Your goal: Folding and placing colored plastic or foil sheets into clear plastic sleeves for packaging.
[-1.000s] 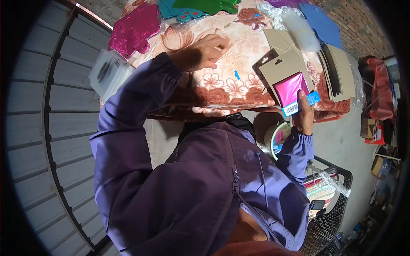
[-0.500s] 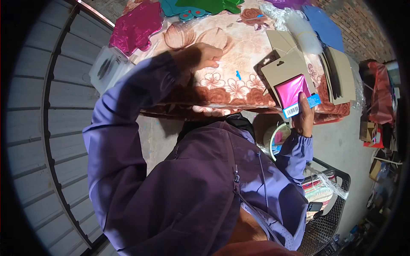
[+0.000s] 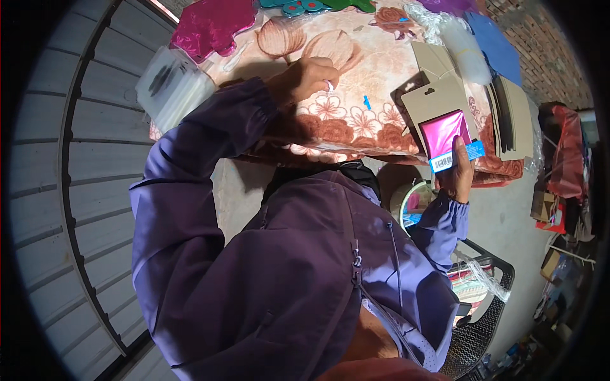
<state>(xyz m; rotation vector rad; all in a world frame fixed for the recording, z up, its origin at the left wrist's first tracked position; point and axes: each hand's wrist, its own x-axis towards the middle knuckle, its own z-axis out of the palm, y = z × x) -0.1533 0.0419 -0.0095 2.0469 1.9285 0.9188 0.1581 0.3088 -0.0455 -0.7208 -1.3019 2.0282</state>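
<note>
My right hand (image 3: pixel 462 170) grips a flat, shiny pink foil packet (image 3: pixel 443 134) by its lower edge, the thumb on top. A blue-and-white label (image 3: pixel 471 151) runs across the packet's bottom. Behind it lies a beige card (image 3: pixel 427 101) with a hang hole. Over the flowered cloth, my left hand (image 3: pixel 306 79) is closed with curled fingers. A small white bit (image 3: pixel 329 86) shows at its fingertips, too small to name. To the right of that hand, a little blue clip-like piece (image 3: pixel 366 102) rests on the cloth.
Clear plastic sleeves (image 3: pixel 171 86) lie at the table's left edge, beside a magenta foil shape (image 3: pixel 213 28). Further beige cards (image 3: pixel 513 120) stand at the right, near a roll of clear film (image 3: pixel 467 54). Below the table edge are a pale bucket (image 3: pixel 406 203) and a black chair (image 3: pixel 486 336).
The whole view has shifted slightly, so the table appears further right and up. My left fingers have curled in more, and the white bit now shows. My right hand keeps its hold on the packet.
</note>
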